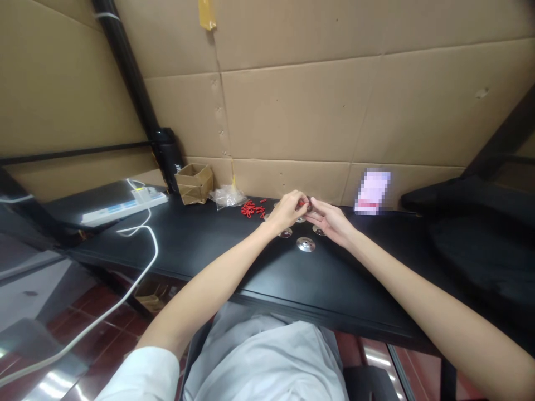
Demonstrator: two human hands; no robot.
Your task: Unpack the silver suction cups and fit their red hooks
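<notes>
"Cardboard sheeting stands at the far side of our black table, with a white power strip on the left. Where are our hands?"

"Together, right of centre: our left hand beside our right hand. Silvery discs lie around and near them, red loops heaped to the left."

"And our fingers?"

"Left ones nearly closed, pinching a red bit, partly hidden. Right ones half bent by a dark piece; we cannot tell whether they grip it."
</notes>
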